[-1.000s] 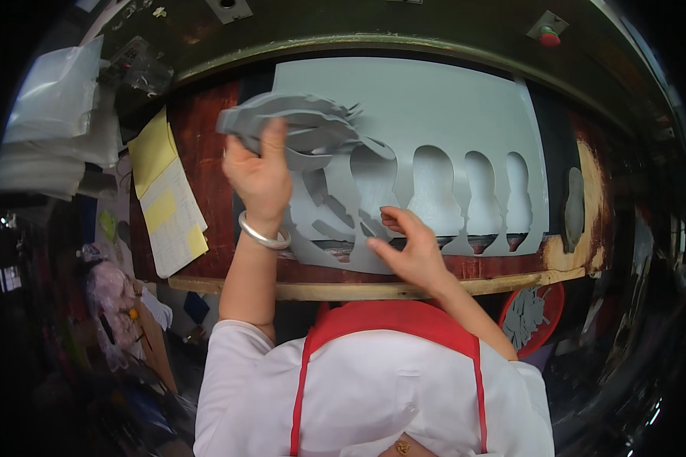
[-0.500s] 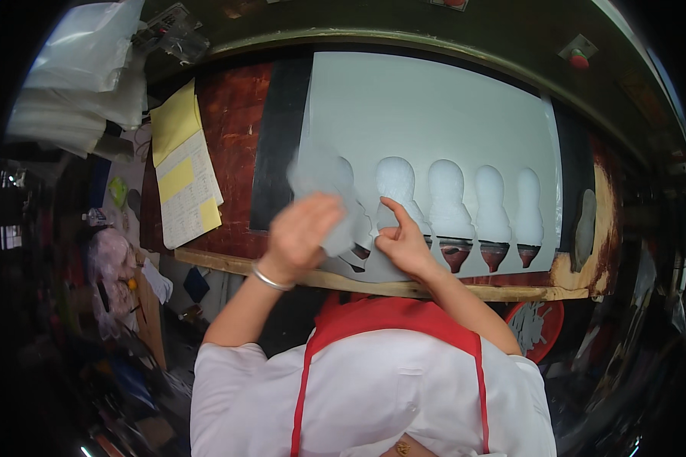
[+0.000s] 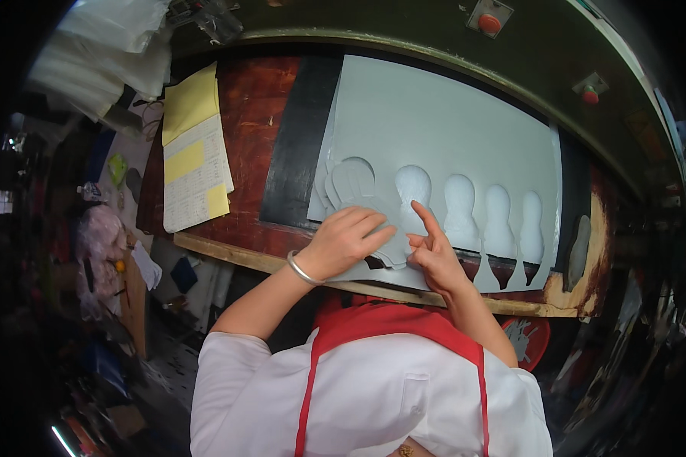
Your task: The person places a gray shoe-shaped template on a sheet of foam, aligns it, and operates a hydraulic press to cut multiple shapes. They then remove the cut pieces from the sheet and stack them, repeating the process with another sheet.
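A large pale grey sheet (image 3: 434, 114) lies on the bench with a row of sole-shaped cut-outs along its near side. White shows through these openings, and dark reddish surface shows at their narrow near ends. My left hand (image 3: 347, 242) curls over several loose grey sole-shaped pieces (image 3: 352, 183), fanned one over another at the left end of the row. Beside their right edge is my right hand (image 3: 440, 263), index finger stretched out over a cut-out (image 3: 414, 186) and the other fingers bent. Its thumb is close to the pieces; I cannot tell whether it touches them.
Left on the reddish bench (image 3: 244, 145) lies a written paper pad with yellow sheets (image 3: 194, 152). A grey sole-shaped object (image 3: 578, 251) rests at the right end. Under the bench stands a red bin (image 3: 537, 343) with grey scraps. Red buttons (image 3: 489, 24) sit on the machine beam behind.
My left hand has brought the blurred grey pieces down onto the sheet's left end. My right hand stays beside them, index finger still stretched. The whole view has shifted slightly.
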Demonstrator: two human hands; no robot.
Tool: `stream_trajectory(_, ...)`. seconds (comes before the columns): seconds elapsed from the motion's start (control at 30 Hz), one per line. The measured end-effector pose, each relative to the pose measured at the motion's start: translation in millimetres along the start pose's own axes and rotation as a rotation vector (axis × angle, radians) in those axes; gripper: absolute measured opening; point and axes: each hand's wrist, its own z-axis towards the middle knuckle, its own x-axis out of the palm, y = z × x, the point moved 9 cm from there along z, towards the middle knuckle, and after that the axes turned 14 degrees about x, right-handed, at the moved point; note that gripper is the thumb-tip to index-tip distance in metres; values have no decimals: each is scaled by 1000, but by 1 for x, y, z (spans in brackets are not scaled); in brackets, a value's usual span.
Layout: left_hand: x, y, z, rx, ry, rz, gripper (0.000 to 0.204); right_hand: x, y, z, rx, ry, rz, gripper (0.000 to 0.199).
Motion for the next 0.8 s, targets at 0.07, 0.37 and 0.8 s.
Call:
stream_trajectory(0.07, -7, 2, 2, 65, -9, 1, 41, -1, 8, -12, -38, -128, -246, 77)
stream_trajectory(0.37, -153, 110, -66, -584, -1107, -681, 26, -6, 66, -46, -374, -479, -675, 40)
stream_trajectory(0.8, -90, 54, 66, -480, -752, -724, 47, 61, 148, -45, -853, -529, -563, 39)
